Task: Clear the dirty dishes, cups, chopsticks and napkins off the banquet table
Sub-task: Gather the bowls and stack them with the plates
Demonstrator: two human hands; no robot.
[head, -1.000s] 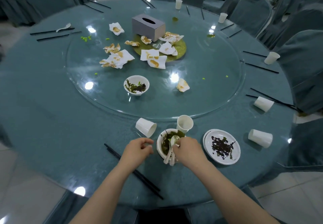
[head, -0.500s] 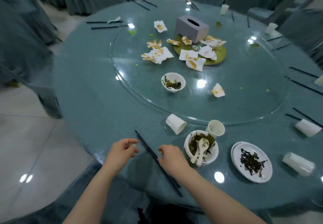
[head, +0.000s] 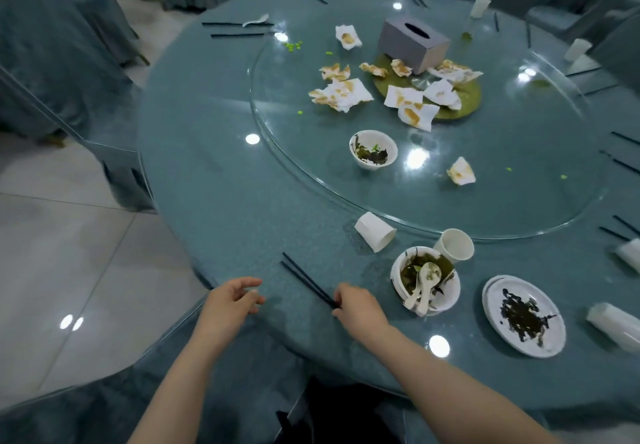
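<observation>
Right hand [head: 358,308] pinches chopsticks [head: 306,279] pointing up-left

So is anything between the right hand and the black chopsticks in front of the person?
No. The right hand is already at the near end of the chopsticks, fingertips touching them. The left hand is off to the side, empty and apart.

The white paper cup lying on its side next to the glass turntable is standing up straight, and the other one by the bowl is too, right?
Not quite. In the head view, the white paper cup nearest the round glass turntable lies tipped on its side. The other white paper cup, by the white bowl of leftovers, does stand upright.
</observation>
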